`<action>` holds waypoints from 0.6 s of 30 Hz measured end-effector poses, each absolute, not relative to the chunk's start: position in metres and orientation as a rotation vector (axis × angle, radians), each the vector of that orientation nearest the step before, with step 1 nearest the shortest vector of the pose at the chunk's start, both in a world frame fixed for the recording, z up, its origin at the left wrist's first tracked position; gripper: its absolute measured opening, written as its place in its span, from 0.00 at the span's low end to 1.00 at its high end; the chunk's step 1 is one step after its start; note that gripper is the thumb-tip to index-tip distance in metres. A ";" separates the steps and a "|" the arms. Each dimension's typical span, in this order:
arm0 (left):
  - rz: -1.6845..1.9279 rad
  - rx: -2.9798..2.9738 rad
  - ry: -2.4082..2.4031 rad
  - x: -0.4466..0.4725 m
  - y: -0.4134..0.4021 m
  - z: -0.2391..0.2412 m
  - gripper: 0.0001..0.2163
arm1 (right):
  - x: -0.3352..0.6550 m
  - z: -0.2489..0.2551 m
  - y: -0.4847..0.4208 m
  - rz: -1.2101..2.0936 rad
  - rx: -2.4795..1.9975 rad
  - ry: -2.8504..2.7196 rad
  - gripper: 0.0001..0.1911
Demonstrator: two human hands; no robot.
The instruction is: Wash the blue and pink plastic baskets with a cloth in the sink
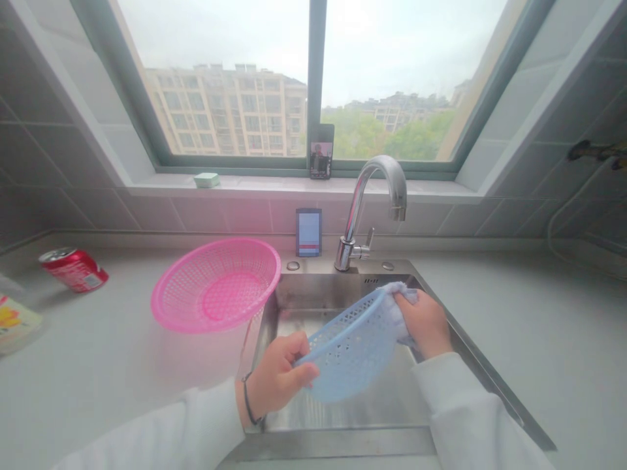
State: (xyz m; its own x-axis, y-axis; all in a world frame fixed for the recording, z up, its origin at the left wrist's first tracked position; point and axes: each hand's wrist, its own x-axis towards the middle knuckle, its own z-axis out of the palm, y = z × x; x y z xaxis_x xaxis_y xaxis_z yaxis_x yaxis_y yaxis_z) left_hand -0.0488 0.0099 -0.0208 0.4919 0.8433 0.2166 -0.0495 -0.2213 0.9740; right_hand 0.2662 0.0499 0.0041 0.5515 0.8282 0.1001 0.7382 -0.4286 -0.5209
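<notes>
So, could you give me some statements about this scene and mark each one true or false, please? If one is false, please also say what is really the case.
1. The left hand holds the rim of a blue plastic basket. True.
2. The right hand holds a sponge. False: it holds a pale cloth against the blue basket.
3. The pink basket stands inside the sink. False: it sits tilted on the counter, beside the sink.
4. A red drink can lies on its side on the counter. True.
5. A dark bracelet is on the left wrist. True.
</notes>
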 end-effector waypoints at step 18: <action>0.993 1.425 0.603 -0.053 -0.002 -0.007 0.25 | 0.267 -0.019 0.050 0.848 -1.765 -1.076 0.17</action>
